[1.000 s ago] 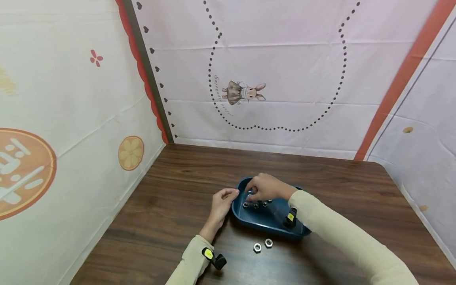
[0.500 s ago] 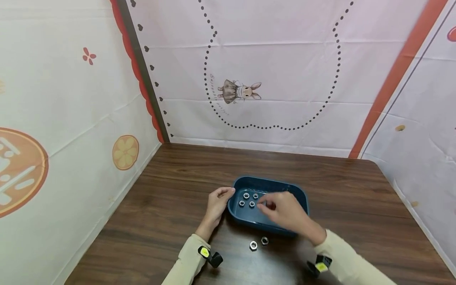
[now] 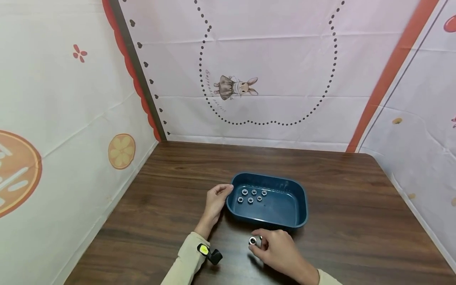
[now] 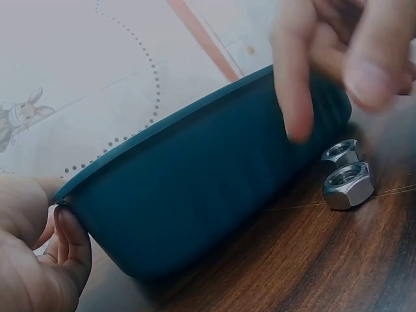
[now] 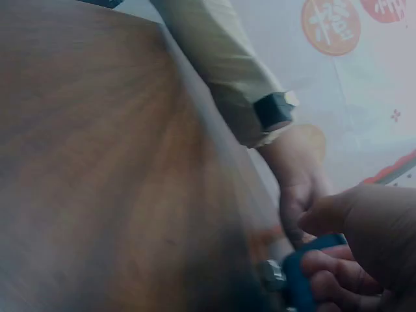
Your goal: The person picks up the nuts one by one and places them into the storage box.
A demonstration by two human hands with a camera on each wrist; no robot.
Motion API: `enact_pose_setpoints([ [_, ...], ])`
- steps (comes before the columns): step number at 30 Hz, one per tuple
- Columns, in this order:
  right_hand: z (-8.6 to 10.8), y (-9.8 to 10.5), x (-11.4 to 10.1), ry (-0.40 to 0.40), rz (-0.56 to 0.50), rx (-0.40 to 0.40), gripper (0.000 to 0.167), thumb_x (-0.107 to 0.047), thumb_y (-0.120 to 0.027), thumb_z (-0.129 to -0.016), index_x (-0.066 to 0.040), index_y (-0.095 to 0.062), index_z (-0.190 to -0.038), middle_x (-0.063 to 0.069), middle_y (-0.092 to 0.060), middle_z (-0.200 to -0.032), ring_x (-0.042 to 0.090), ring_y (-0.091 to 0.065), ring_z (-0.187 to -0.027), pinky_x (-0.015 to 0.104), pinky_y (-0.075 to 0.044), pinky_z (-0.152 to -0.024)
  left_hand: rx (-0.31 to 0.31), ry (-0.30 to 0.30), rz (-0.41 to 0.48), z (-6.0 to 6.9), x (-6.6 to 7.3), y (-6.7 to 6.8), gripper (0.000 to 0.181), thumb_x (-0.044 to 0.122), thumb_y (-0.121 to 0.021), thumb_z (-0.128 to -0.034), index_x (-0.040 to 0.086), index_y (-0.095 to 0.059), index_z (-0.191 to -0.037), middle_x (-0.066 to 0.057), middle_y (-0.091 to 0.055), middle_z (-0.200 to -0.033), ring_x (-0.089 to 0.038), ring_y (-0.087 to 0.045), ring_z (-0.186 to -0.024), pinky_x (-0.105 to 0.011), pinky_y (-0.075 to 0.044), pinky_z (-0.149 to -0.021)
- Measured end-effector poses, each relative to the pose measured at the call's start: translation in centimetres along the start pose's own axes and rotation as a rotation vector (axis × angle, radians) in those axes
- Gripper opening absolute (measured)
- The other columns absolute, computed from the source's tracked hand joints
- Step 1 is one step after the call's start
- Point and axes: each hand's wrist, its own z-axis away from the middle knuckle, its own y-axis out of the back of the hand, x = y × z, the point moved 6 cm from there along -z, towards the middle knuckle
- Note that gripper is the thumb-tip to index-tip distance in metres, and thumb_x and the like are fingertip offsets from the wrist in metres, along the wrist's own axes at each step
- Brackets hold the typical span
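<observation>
A dark blue plastic tray (image 3: 281, 213) sits on the wooden table, with several hex nuts (image 3: 250, 200) in two rows at its left end. My left hand (image 3: 216, 204) pinches the tray's left rim between thumb and fingers, also visible in the left wrist view. In front of the tray, two more nuts stand close together: one nut (image 4: 349, 186) is nearer the left wrist camera, the other nut (image 4: 341, 151) just behind. My right hand (image 3: 281, 251) hovers by these two, thumb and index finger spread apart. In the left wrist view its fingertips hang above them without touching.
The brown wooden table (image 3: 356, 206) stretches out around the tray. Printed cloth (image 3: 285, 79) hangs behind it and along both sides. A small black camera (image 3: 215, 257) is strapped to the left sleeve.
My right hand has come out of the tray and down to the two nuts in front, leaving the nuts inside uncovered. The left hand keeps its pinch on the rim.
</observation>
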Motion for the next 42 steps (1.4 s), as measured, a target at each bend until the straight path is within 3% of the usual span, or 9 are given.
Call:
enact_pose_setpoints([
  [4, 0.2, -1.2, 0.7, -0.081, 0.053, -0.048, 0.033, -0.040, -0.080, -0.088, -0.016, -0.075, -0.110, -0.021, -0.047, -0.057, -0.003, -0.043, -0.049, 0.022, -0.037, -0.050, 0.006, 0.015, 0.003, 0.1, 0.0, 0.0, 0.027, 0.025, -0.076, -0.0943, 0.003, -0.074, -0.109, -0.017, -0.074, -0.110, -0.017, -0.067, -0.093, -0.024, -0.053, -0.075],
  [7, 0.3, -1.6, 1.0, -0.104, 0.091, -0.039, 0.032, -0.039, -0.080, -0.087, -0.016, -0.075, -0.109, -0.020, -0.046, -0.055, -0.002, -0.041, -0.048, 0.022, -0.036, -0.048, 0.007, 0.015, 0.006, 0.1, -0.1, -0.1, 0.027, 0.025, -0.076, -0.0942, 0.002, -0.074, -0.109, -0.017, -0.074, -0.109, -0.016, -0.067, -0.091, -0.024, -0.053, -0.074],
  [16, 0.5, -1.5, 0.9, -0.068, 0.089, 0.015, 0.020, -0.038, -0.082, -0.087, -0.019, -0.076, -0.093, -0.021, -0.048, -0.058, -0.005, -0.041, -0.051, 0.021, -0.037, -0.049, 0.003, 0.014, 0.009, 0.0, -0.2, 0.0, 0.027, 0.024, -0.076, -0.0943, 0.002, -0.074, -0.110, -0.019, -0.074, -0.110, -0.016, -0.066, -0.091, -0.024, -0.053, -0.074],
  [22, 0.9, -1.9, 1.3, -0.083, 0.027, -0.006, 0.020, -0.038, -0.080, -0.088, -0.019, -0.078, -0.094, -0.023, -0.048, -0.057, -0.005, -0.043, -0.050, 0.021, -0.040, -0.051, 0.013, 0.020, 0.008, 0.1, -0.2, 0.3, 0.028, 0.024, -0.075, -0.0947, 0.001, -0.074, -0.110, -0.018, -0.074, -0.109, -0.017, -0.066, -0.092, -0.024, -0.053, -0.074],
  [28, 1.4, -1.6, 1.1, -0.060, -0.006, 0.039, 0.019, -0.037, -0.080, -0.088, -0.019, -0.078, -0.093, -0.025, -0.047, -0.055, -0.007, -0.043, -0.050, 0.020, -0.041, -0.053, 0.013, 0.025, -0.007, 0.0, -0.1, 0.2, 0.028, 0.025, -0.075, -0.0949, 0.002, -0.074, -0.110, -0.017, -0.074, -0.110, -0.016, -0.067, -0.092, -0.024, -0.053, -0.074],
  [32, 1.5, 0.3, 0.0, -0.015, -0.066, 0.101, 0.014, -0.032, -0.082, -0.088, -0.019, -0.078, -0.093, -0.025, -0.048, -0.056, -0.008, -0.042, -0.049, 0.019, -0.042, -0.051, 0.009, 0.024, -0.008, 0.0, -0.1, 0.1, 0.028, 0.025, -0.075, -0.0948, 0.002, -0.074, -0.110, -0.017, -0.074, -0.109, -0.017, -0.067, -0.092, -0.025, -0.053, -0.074],
  [37, 0.1, 5.0, -1.4, 0.116, -0.055, 0.213, 0.011, -0.023, -0.085, -0.085, -0.021, -0.076, -0.090, -0.026, -0.047, -0.057, -0.014, -0.037, -0.047, 0.014, -0.035, -0.042, 0.003, 0.017, -0.016, -0.1, 0.1, 0.1, 0.030, 0.028, -0.075, -0.0949, 0.003, -0.074, -0.110, -0.016, -0.074, -0.110, -0.017, -0.067, -0.093, -0.025, -0.053, -0.075],
  [42, -2.8, 9.1, -1.0, 0.179, -0.014, 0.206, 0.013, -0.022, -0.085, -0.085, -0.016, -0.077, -0.093, -0.023, -0.046, -0.055, -0.009, -0.037, -0.045, 0.017, -0.035, -0.041, 0.004, 0.020, -0.011, -0.1, 0.0, 0.1, 0.030, 0.028, -0.075, -0.0952, 0.003, -0.074, -0.112, -0.015, -0.074, -0.111, -0.015, -0.067, -0.092, -0.024, -0.053, -0.075],
])
